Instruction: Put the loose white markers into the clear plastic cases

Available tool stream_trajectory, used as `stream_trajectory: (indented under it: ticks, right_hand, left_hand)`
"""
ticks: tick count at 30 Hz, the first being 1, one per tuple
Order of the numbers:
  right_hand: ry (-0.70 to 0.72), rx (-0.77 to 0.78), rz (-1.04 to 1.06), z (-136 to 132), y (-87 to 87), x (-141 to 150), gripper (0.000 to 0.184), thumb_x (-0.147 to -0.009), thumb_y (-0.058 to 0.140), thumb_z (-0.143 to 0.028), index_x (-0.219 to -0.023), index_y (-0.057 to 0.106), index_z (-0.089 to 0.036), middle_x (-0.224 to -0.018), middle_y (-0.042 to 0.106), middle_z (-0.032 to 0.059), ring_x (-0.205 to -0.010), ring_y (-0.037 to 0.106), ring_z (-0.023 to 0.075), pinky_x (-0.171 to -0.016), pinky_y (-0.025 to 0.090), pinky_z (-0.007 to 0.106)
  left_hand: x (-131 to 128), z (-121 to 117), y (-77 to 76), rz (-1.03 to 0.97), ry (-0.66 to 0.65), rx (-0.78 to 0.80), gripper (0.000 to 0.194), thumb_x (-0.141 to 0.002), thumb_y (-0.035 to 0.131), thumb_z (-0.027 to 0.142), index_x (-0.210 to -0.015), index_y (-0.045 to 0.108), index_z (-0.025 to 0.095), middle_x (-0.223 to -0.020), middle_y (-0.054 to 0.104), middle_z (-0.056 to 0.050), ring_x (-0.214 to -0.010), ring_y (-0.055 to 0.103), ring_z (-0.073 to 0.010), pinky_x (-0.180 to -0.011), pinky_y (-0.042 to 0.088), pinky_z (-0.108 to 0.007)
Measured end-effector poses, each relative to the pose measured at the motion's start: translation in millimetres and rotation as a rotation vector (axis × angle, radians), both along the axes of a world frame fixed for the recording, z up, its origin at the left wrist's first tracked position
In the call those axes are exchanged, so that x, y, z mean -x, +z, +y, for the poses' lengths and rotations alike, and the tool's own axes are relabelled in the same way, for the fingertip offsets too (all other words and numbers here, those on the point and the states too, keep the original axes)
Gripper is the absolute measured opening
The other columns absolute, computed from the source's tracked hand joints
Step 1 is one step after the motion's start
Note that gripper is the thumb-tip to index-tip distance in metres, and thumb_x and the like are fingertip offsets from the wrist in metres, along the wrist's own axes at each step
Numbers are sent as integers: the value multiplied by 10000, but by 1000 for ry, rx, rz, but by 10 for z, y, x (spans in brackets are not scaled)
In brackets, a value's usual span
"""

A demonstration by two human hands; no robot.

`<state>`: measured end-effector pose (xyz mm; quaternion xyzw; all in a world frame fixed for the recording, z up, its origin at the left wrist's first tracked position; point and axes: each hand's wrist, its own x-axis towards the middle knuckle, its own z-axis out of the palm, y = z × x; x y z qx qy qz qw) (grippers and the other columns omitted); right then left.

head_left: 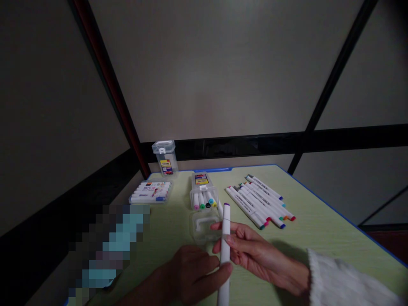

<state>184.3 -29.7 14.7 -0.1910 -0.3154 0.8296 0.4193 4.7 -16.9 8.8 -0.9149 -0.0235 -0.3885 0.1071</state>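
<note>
Spanning the near-to-far ctr. of the scene, the pale green counter (pixel 165 229) carries everything, w/ a blue edge at far and R.

Next in size, the right hand (pixel 255 250) comes in from near R, in a white sleeve (pixel 334 276); the left hand (pixel 194 272) comes from near L, bare-armed. The hands are nearly together, both clamped on one marker (pixel 225 238): R thumb & fingers pinch it mid-length, L thumb lies across it nearer the body. Judging by that double hold, it's being steadied or adjusted; moving it cleanly would call for one grip easing while the other stays firm.

Well to the far R of the hands, a fan of loose markers (pixel 258 199) lies flat, approx. parallel, colored ends nearer. Just beyond the hands, a clear case (pixel 200 182) lies on its side, mouth facing near, w/ several markers inside; its open lid (pixel 199 233) is btwn case & hands, R fingers over its edge. At L, a flat marker pack (pixel 149 192); far L, an upright clear box (pixel 165 159), lid on.

Smallest: the held marker's purple end (pixel 226 204), pointing far, shaft tilted up. Its near end runs out of view.
</note>
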Motion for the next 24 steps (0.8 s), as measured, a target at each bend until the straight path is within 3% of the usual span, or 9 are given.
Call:
stream_trajectory:
  ticks: [7,15,19,24]
  right_hand:
    - [-19,-61,-15,5,31,17,349,-691,725,-144,-1034,662,-124,-908,704,73,-711,636,88,-644,495,140]
    - [41,-128,-87,-8,37,33,340,-688,732,-198,-1020,664,-167,-885,665,38,-659,568,66,-553,425,119]
    - [33,-138,-121,-7,43,36,320,-677,742,-237,-982,686,-157,-766,624,9,-523,458,35,-426,337,105]
    - [92,-124,-130,-20,63,30,308,-680,743,-254,-968,693,-156,-628,530,-35,-469,410,14,-415,307,95]
  left_hand:
    - [1,6,79,33,98,-63,223,-911,350,112,-916,571,86,-529,535,20,-392,475,-95,-349,316,-238]
    - [-19,21,40,52,107,-84,191,-896,383,119,-937,564,71,-609,599,-17,-509,582,-120,-393,412,-219]
    - [-20,21,89,51,141,-67,212,-908,363,116,-961,562,64,-645,620,-38,-566,611,-121,-430,450,-199]
    - [-27,42,80,19,192,-10,247,-937,323,144,-920,563,84,-612,603,-24,-539,598,-109,-472,485,-188]
